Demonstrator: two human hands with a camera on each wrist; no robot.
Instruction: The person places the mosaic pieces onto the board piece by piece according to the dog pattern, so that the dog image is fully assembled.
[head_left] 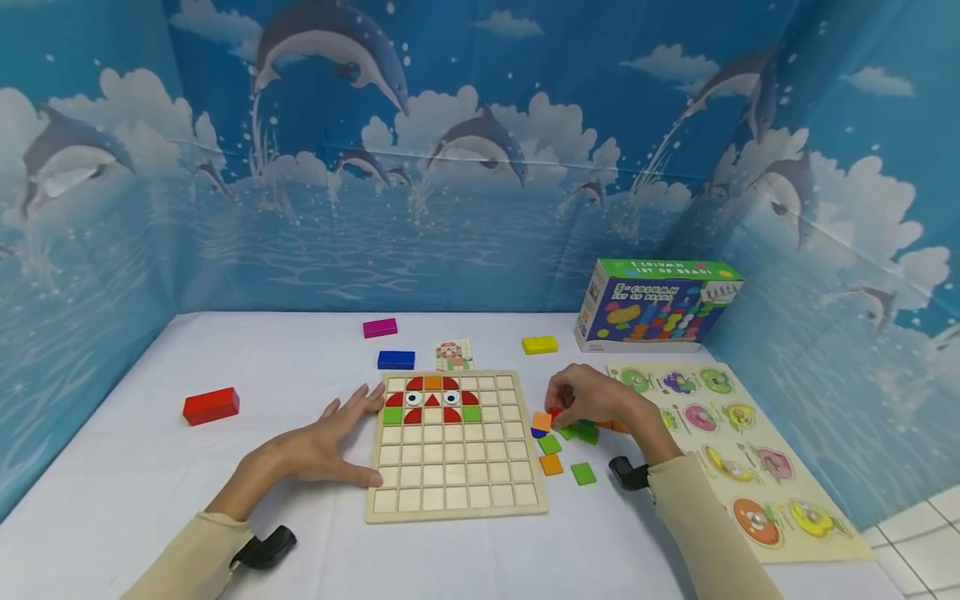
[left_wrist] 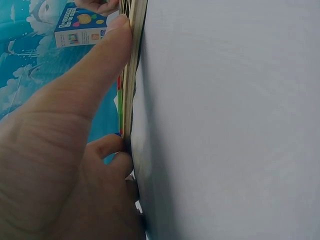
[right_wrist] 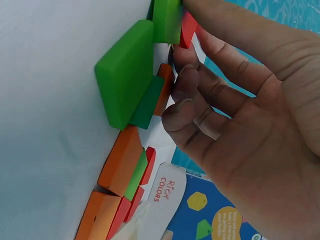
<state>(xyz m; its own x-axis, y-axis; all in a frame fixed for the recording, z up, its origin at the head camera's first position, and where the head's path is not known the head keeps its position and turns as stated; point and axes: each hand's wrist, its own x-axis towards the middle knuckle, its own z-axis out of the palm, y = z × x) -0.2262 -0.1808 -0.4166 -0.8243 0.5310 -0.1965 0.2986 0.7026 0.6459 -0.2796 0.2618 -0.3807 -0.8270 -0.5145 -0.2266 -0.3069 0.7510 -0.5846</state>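
Observation:
A wooden grid board (head_left: pixel 433 478) lies on the table, its upper rows holding red, green and orange pieces and two eye tiles that form a face. My left hand (head_left: pixel 330 442) spreads along the board's left edge. In the left wrist view its thumb (left_wrist: pixel 107 47) lies against the board's side (left_wrist: pixel 131 75). To the right of the board, my right hand (head_left: pixel 592 395) is over a pile of loose tiles. It pinches a small red piece (right_wrist: pixel 188 29) between thumb and forefinger, the other fingers curled loosely. Green tiles (right_wrist: pixel 127 75) stand close beside the fingertips.
A pattern card (head_left: pixel 454 354) lies behind the board. Blue (head_left: pixel 396 360), magenta (head_left: pixel 380 327), yellow (head_left: pixel 540 345) and red blocks (head_left: pixel 212 406) are scattered around. At right are a bead-set box (head_left: pixel 652 308) and a fruit puzzle board (head_left: pixel 720 433). Loose orange (head_left: pixel 551 464) and green tiles (head_left: pixel 582 473) lie nearer.

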